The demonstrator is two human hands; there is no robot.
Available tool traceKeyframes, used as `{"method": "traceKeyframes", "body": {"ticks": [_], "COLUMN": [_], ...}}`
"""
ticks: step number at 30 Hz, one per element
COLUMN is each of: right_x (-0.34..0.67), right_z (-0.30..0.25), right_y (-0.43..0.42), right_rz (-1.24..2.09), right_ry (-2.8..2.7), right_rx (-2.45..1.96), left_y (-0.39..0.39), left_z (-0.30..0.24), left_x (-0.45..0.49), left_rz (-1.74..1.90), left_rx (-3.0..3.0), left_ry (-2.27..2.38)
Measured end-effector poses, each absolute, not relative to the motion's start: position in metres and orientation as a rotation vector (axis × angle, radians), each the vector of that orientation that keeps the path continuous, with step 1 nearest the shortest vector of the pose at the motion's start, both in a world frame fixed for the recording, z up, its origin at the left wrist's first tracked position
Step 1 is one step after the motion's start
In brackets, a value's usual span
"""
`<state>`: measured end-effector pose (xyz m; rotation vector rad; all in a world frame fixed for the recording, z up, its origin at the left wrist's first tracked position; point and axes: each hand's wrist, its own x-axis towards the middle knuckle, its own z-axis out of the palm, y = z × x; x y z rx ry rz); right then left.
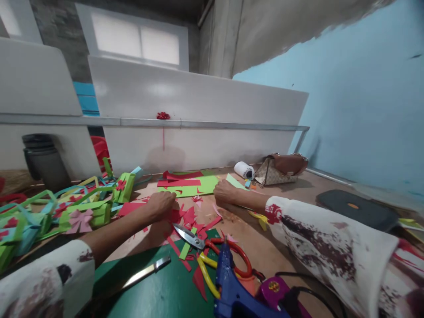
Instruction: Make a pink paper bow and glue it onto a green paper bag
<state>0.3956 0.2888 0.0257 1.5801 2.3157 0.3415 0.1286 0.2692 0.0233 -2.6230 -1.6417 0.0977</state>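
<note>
My left hand (162,206) is closed, its fingers curled down over red paper scraps (188,215) at the near left edge of a bright green paper sheet (198,191). Whatever its fingers hold is hidden. At the sheet's right end my right hand (225,193) is also closed, knuckles up, with its fingertips out of sight. Red paper strips (179,183) lie across the green sheet. Closer to me are open scissors (190,236) with red handles, a blue hot glue gun (228,278) and a box-cutter knife (142,272) on a green mat (159,287).
Several paper baskets with bows (89,214) crowd the left side near a dark bottle (46,161). A handbag (281,168) and a white roll (244,170) stand at the back right. A purple object (278,293) and black cable lie front right.
</note>
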Motion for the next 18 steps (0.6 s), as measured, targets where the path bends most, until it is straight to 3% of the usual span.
{"method": "traceKeyframes", "body": {"ticks": [10, 18], "right_x": [0.417, 0.419], "right_z": [0.068, 0.089], "right_y": [0.316, 0.308], "right_rz": [0.258, 0.298], "right_ry": [2.435, 2.482], "right_rx": [1.902, 2.066], "left_y": [0.291, 0.319], "left_z": [0.037, 0.056], "left_x": [0.116, 0.114], "left_rz": [-0.284, -0.368], "left_rx": [-2.497, -2.415], "left_ry": [-1.643, -1.719]}}
